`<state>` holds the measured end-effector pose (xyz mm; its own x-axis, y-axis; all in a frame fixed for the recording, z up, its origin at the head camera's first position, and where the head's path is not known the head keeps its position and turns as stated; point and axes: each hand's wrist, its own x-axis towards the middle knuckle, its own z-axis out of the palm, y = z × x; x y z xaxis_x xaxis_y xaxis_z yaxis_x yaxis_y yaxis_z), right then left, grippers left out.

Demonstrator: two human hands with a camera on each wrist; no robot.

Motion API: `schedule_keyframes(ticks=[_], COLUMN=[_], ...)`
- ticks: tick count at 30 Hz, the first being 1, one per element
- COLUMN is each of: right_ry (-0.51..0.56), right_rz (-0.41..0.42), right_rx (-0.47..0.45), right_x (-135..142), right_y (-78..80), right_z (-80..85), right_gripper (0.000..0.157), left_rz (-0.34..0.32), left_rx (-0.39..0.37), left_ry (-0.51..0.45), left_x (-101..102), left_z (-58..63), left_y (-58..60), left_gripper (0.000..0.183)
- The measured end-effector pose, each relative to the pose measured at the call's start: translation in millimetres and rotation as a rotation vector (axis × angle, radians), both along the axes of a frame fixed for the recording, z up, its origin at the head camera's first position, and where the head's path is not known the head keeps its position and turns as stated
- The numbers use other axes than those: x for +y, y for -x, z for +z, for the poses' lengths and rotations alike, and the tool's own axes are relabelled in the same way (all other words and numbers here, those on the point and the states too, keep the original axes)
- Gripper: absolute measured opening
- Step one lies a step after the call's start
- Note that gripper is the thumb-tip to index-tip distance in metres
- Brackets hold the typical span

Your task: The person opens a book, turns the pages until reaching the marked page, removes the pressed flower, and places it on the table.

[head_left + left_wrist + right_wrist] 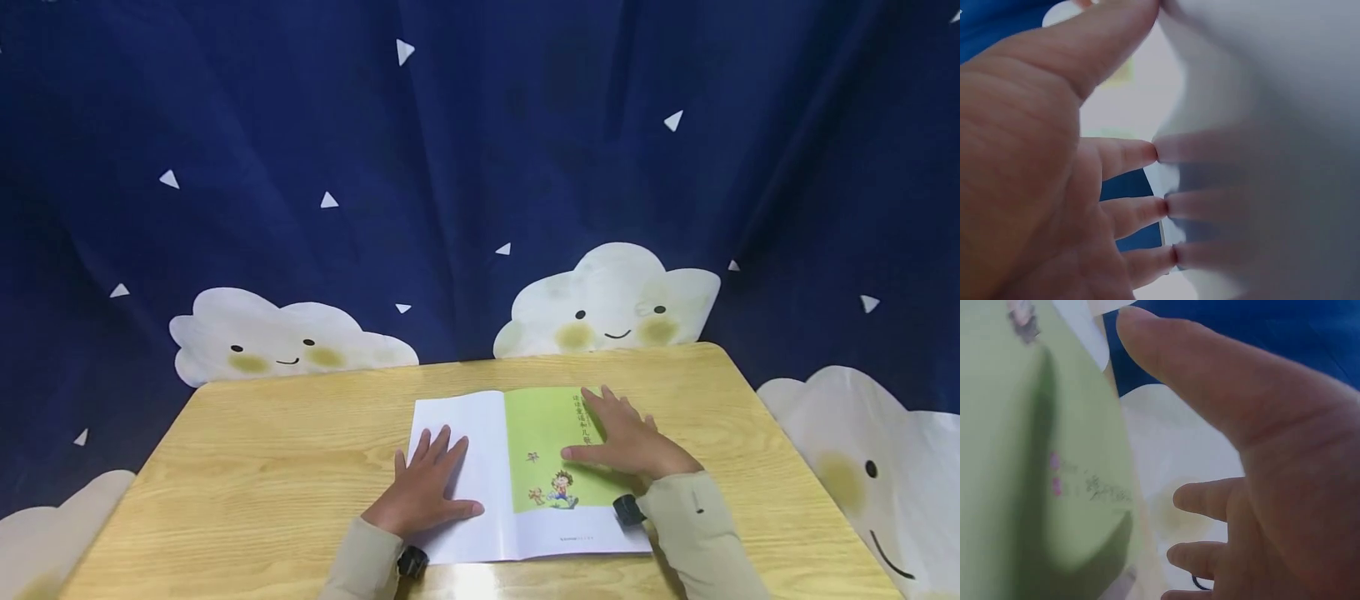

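Head view: left hand and right hand, fingers spread, hide parts of the open book and some print.

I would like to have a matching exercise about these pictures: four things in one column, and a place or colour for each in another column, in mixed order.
1. Left hand
2. Curtain
3. Right hand
4. Table

A. over the mostly green page
B. yellowish wood colour
C. on the white page
D. mainly dark blue

Right pairs: 1-C, 2-D, 3-A, 4-B
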<state>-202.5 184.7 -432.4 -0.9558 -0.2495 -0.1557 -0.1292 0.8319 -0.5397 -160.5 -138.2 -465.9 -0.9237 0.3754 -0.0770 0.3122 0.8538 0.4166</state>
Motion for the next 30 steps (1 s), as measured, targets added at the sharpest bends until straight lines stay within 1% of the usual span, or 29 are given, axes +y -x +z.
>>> schedule_keyframes(ticks=[5,9,13,19,25,30], right_ry=[0.006,0.022,0.04,0.047,0.046,0.042], right_rz=[-0.015,-0.021,-0.029,-0.035,-0.029,-0.019], right_rx=[-0.006,0.019,0.054,0.043,0.034,0.037], right_x=[1.6,0.9,1.7,7.0,9.3,8.0], right_y=[-1.2,1.3,6.5,11.1,10.9,8.9], right_z=[-4.3,-7.7,-15.2,-25.1,-31.1,-36.6], right_gripper=[0.116,0.123,0.129,0.13,0.129,0.129], left_rz=[0.0,0.005,0.02,0.013,-0.012,-0.02], left_rx=[0.012,0.03,0.039,0.058,0.074,0.035], left_ry=[-0.007,0.005,0.025,0.024,-0.039,-0.118], left_x=[-0.5,-1.6,-2.7,-2.4,-3.3,-10.4], left_z=[1.2,1.5,0.3,-0.8,-5.6,-14.2], left_y=[-1.7,-1.1,-1.3,0.9,6.3,7.2], left_gripper=[0.096,0.096,0.096,0.095,0.094,0.096])
